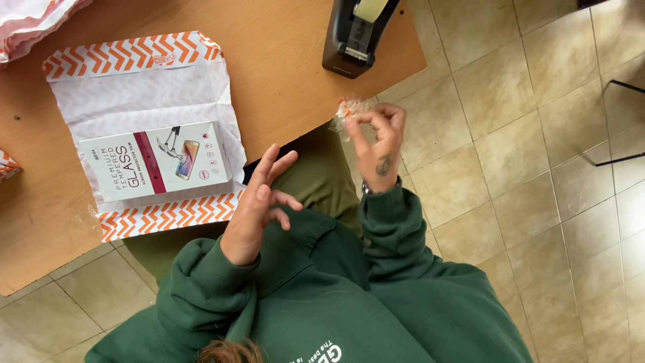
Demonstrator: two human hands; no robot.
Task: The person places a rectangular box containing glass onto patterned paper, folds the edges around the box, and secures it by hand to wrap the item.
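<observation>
My right hand [377, 144] is raised beside the table's corner, with its fingertips pinched on a small crumpled scrap of clear tape with orange bits [349, 109]. My left hand [259, 205] hovers open over my lap at the table's front edge, fingers spread and holding nothing. To its left a flat white box with a dark red stripe [156, 161] lies on a white mailer bag with orange chevron borders [144, 87]. The bag is spread out on the wooden table [282, 74].
A black tape dispenser [353, 33] stands at the table's far right edge. Another orange-and-white bag [30, 19] pokes in at the top left. Beige tiled floor [510, 168] lies to the right, with thin black metal legs [621, 121] at the far right.
</observation>
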